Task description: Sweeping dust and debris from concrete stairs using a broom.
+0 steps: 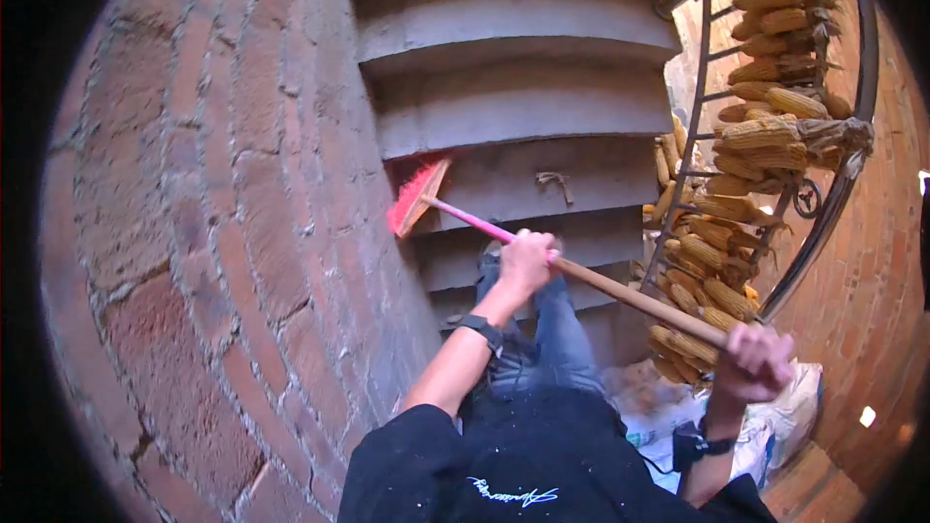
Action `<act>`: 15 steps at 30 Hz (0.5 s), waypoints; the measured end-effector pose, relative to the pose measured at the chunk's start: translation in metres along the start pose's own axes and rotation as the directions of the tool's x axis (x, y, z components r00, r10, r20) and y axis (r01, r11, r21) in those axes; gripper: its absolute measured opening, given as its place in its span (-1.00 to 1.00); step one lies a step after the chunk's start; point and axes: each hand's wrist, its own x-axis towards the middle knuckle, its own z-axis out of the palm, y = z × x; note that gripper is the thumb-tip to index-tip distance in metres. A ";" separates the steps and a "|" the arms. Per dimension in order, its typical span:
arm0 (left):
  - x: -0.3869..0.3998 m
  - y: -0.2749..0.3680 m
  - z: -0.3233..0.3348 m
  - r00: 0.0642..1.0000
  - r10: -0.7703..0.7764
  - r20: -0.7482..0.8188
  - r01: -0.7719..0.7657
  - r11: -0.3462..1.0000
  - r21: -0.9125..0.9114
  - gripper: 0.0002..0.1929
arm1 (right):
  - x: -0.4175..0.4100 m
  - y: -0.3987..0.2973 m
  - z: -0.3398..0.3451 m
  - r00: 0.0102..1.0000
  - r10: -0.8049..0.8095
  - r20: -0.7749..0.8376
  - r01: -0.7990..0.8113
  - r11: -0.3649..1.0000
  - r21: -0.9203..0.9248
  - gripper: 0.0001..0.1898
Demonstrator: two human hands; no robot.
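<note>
A broom with a pink and wooden handle (632,294) slants across the stairs in front of me. My left hand (529,261) grips the handle low down, near the pink part. Around the handle's upper end, at the right, my right hand (759,362) is closed. The broom's head (420,196), with red-pink bristles, is at the left end of a concrete step (508,178), against the brick wall. A dry piece of corn husk (556,184) lies on that same step, apart from the bristles.
A rough brick wall (182,232) borders the stairs on the left. Along the right runs a metal railing (694,123), hung with several bunches of corn cobs (763,142). More steps (516,36) rise ahead. White sacks (788,407) stand below at the lower right.
</note>
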 end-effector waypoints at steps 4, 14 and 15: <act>0.033 -0.009 0.044 1.000 0.021 0.013 -0.021 0.999 -0.032 -0.90 | 0.013 0.031 -0.007 0.946 -0.011 -0.323 -0.034 0.991 -0.132 -0.67; 0.016 0.061 0.073 0.936 0.247 0.250 -0.218 0.966 -0.140 -0.88 | -0.046 -0.049 0.005 0.960 -0.099 -0.263 0.029 0.966 -0.255 -0.60; 0.010 0.065 0.063 0.941 0.230 0.249 -0.199 0.969 -0.144 -0.88 | -0.046 -0.056 0.009 0.971 -0.078 -0.227 0.023 0.972 -0.234 -0.59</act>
